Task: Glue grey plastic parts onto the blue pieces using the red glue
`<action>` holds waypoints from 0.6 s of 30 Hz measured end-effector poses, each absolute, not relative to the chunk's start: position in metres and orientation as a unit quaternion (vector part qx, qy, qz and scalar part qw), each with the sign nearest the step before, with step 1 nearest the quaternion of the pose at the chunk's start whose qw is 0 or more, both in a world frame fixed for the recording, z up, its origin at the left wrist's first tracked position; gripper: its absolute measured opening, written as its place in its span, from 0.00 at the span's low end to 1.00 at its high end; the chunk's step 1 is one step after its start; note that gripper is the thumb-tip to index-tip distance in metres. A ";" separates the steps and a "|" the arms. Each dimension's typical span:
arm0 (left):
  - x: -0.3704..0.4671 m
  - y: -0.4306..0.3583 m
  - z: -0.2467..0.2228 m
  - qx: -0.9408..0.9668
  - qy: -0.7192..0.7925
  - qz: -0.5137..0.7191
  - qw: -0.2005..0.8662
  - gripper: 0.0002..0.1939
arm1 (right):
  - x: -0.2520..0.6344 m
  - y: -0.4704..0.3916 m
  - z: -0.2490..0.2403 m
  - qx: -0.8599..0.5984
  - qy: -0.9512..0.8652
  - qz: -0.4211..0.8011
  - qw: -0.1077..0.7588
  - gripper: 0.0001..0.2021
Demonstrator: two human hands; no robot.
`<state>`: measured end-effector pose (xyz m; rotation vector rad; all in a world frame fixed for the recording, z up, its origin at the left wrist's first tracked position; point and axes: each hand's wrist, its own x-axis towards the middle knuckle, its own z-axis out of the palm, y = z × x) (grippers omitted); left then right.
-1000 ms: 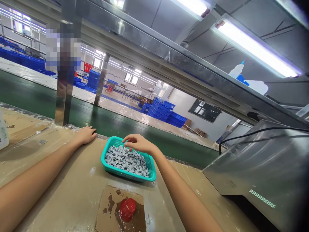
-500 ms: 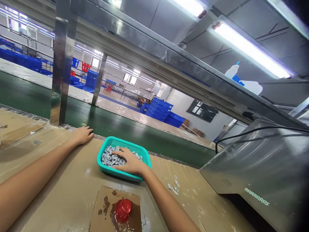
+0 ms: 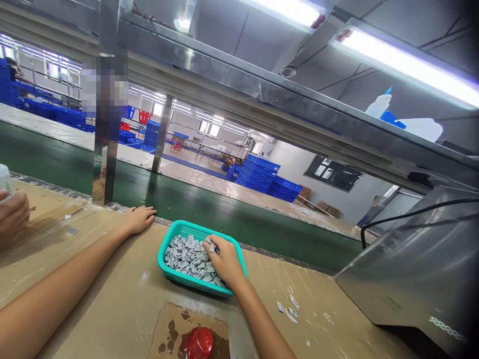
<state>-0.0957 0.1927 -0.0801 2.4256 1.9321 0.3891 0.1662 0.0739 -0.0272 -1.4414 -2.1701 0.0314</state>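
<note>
My left hand lies flat on the table edge beside the green conveyor belt, fingers stretched out, holding nothing. A teal plastic basket holds many small grey plastic pieces. Over its right side my right hand is closed, with a few grey pieces showing between thumb and fingers; how many it grips is hidden. Below the basket, a shiny red lump sits on a wet-stained piece of cardboard. Several loose grey pieces lie on the table to the right of my right forearm.
Beyond the table edge runs the green conveyor belt. A metal post rises at left, and a sloping metal housing stands at right. Another person's hand at the left edge holds a white object. Blue crates stand beyond.
My right hand has gone from spread over the pieces to closed on some, raised slightly at the basket's right side. Another person's hand has come in at left. The view has shifted slightly.
</note>
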 end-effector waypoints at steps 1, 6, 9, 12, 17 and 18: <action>-0.095 0.192 -0.080 0.778 0.615 0.127 0.007 0.25 | 0.167 0.074 -0.027 -0.540 -0.793 0.004 0.280 0.14; -0.094 0.192 -0.080 0.776 0.618 0.127 -0.004 0.25 | 0.168 0.070 -0.026 -0.551 -0.765 0.010 0.332 0.18; -0.096 0.194 -0.080 0.771 0.625 0.120 -0.004 0.26 | 0.167 0.068 -0.025 -0.547 -0.761 0.041 0.346 0.18; -0.096 0.196 -0.082 0.771 0.627 0.115 0.004 0.27 | 0.167 0.066 -0.023 -0.543 -0.757 0.066 0.357 0.18; -0.094 0.199 -0.083 0.773 0.624 0.113 0.021 0.28 | 0.168 0.065 -0.022 -0.540 -0.744 0.082 0.383 0.21; -0.093 0.201 -0.083 0.774 0.622 0.113 0.023 0.28 | 0.168 0.065 -0.022 -0.541 -0.742 0.085 0.388 0.23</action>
